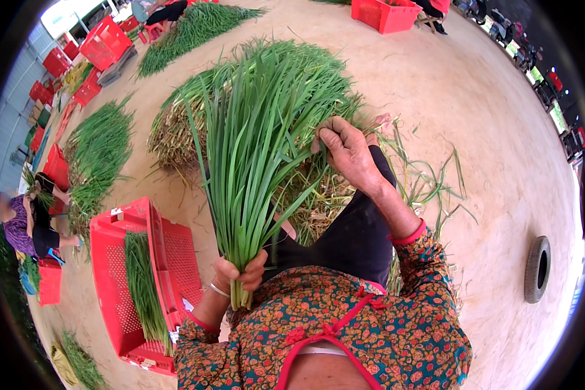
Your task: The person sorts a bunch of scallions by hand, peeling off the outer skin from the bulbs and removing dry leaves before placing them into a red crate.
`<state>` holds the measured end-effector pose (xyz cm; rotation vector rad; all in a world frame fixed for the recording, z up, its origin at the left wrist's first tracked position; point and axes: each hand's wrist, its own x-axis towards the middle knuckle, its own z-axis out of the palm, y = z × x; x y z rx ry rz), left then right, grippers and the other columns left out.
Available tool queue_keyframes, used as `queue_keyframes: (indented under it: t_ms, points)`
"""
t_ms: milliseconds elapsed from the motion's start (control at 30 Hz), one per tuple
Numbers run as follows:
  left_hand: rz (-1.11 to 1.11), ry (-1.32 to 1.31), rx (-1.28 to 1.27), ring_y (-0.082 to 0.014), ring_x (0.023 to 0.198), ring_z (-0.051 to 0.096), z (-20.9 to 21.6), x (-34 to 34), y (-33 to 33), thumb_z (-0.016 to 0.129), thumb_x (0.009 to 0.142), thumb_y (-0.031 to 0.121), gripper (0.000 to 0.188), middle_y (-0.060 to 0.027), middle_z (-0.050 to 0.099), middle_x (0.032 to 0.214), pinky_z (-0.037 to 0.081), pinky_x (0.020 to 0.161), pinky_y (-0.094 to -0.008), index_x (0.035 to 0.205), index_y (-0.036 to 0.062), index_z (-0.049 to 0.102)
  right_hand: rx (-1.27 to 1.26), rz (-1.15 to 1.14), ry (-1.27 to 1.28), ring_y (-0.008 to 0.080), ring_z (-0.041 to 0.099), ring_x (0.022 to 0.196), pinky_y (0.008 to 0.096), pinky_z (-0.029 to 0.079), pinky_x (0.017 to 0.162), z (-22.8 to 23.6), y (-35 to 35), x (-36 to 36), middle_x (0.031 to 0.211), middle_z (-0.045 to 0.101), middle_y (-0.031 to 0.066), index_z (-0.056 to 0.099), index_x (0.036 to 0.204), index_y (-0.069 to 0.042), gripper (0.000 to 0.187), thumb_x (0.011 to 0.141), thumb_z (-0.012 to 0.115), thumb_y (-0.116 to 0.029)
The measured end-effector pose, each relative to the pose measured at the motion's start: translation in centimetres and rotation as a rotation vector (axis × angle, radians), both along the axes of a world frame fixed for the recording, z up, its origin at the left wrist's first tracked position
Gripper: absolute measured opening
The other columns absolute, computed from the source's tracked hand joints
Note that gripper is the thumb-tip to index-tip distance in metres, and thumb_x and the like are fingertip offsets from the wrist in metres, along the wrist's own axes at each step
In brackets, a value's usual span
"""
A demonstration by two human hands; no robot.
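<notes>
A thick bunch of garlic chives (250, 156) stands upright in front of me, its long flat leaves fanning out at the top. My left hand (240, 273) is closed round the pale stem ends at its foot. To the right of the leaves, my right hand (348, 149) is raised above my knee with thumb and fingers pinched together; what lies between them, if anything, is too small to make out. Behind the bunch spreads a large heap of garlic chives (312, 65), roots toward the left. Loose leaves and dry trimmings (325, 208) lie around my legs.
Left of me stand red perforated crates (120, 279), with chives lying inside. Another chive pile (101, 146) lies farther left, near a seated person in purple (19, 224). A tyre (537, 270) is on the floor at right; a red crate (387, 16) stands at the back.
</notes>
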<state>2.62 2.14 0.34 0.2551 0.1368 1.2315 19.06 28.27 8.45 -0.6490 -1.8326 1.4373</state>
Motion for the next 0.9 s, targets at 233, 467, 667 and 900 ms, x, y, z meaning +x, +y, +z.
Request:
queue_keyframes:
  t_ms: [233, 467, 667, 900]
  points:
    - [-0.098, 0.085, -0.051, -0.0114, 0.044, 0.038, -1.5, -0.7, -0.3, 0.07, 0.058, 0.01, 0.042, -0.0068, 0.04, 0.073, 0.035, 0.04, -0.0288, 0.09, -0.0037, 0.046, 0.478, 0.1, -0.244, 0.0147, 0.058, 0.062, 0.0288, 0.047, 0.059, 3.2, -1.8, -1.5, 0.071, 0.063, 0.0094, 0.061, 0.096, 0.004, 0.022, 0.083, 0.063, -0.013]
    - [-0.139, 0.19, -0.089, -0.0126, 0.046, 0.041, -1.3, -0.7, -0.8, 0.073, 0.056, 0.01, 0.044, -0.0084, 0.043, 0.072, 0.036, 0.041, -0.0283, 0.089, -0.005, 0.047, 0.054, 0.325, -0.294, 0.0148, 0.063, 0.068, 0.0313, 0.049, 0.06, 1.3, -1.8, -1.7, 0.07, 0.066, 0.0081, 0.064, 0.095, 0.004, 0.02, 0.079, 0.065, -0.007]
    - [-0.058, 0.267, -0.125, -0.0129, 0.047, 0.042, -0.3, -0.2, -0.7, 0.073, 0.058, 0.01, 0.043, -0.0084, 0.044, 0.071, 0.036, 0.041, -0.0285, 0.09, -0.0045, 0.048, 0.597, -0.076, -0.26, 0.0316, 0.061, 0.059, 0.0399, 0.047, 0.053, -0.9, -2.6, -2.3, 0.067, 0.059, 0.0164, 0.063, 0.081, -0.007, 0.006, 0.079, 0.065, -0.012]
    - [-0.027, 0.077, -0.028, -0.0113, 0.046, 0.039, -0.6, -0.7, -1.9, 0.07, 0.062, 0.009, 0.035, -0.0057, 0.039, 0.068, 0.033, 0.04, -0.028, 0.084, -0.0032, 0.047, 0.712, -0.812, -0.504, 0.0316, 0.062, 0.058, 0.0404, 0.048, 0.053, -3.3, 8.7, 1.7, 0.064, 0.062, 0.0136, 0.067, 0.079, -0.014, 0.015, 0.083, 0.063, -0.027]
